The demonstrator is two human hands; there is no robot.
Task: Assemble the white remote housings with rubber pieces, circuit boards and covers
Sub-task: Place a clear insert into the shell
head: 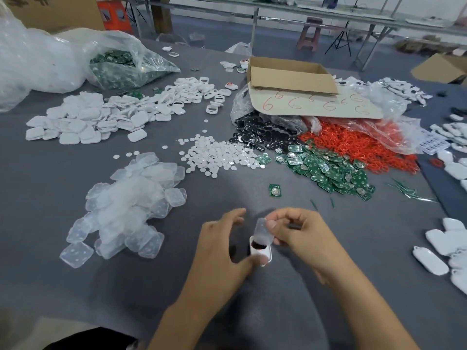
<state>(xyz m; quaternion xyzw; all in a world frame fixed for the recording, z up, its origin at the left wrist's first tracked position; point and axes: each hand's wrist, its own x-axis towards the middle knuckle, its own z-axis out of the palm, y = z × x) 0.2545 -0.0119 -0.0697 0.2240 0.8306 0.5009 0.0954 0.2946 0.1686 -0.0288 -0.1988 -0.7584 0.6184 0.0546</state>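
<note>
Early stage, by judgement. Holding white housing [260,251] in left grip [222,248]; pinching translucent rubber piece [262,229] in right grip [298,236], lowering into housing. Still to fit: circuit boards [328,170], covers [83,125].

**Table** [75,286], viewed from its near edge.

- **Near edge, centre:** a housing [261,251] sits between the left hand [222,246], which holds it, and the right hand [300,236]. The right hand pinches a pad [262,229] that stands tilted in the housing.
- **Left of the hands:** pad heap [126,205].
- **Behind the heap:** covers [80,125], with frames [187,93] to their right. A bag [118,66] lies behind both, toward the far left corner.
- **Centre:** discs [217,152], with a lone board [275,190] before them.
- **Right of the discs:** boards [328,170], with buttons [257,135] and rings [353,145] behind them. A box [290,77] sits behind these.
- **Right edge:** housings [442,243].
</note>
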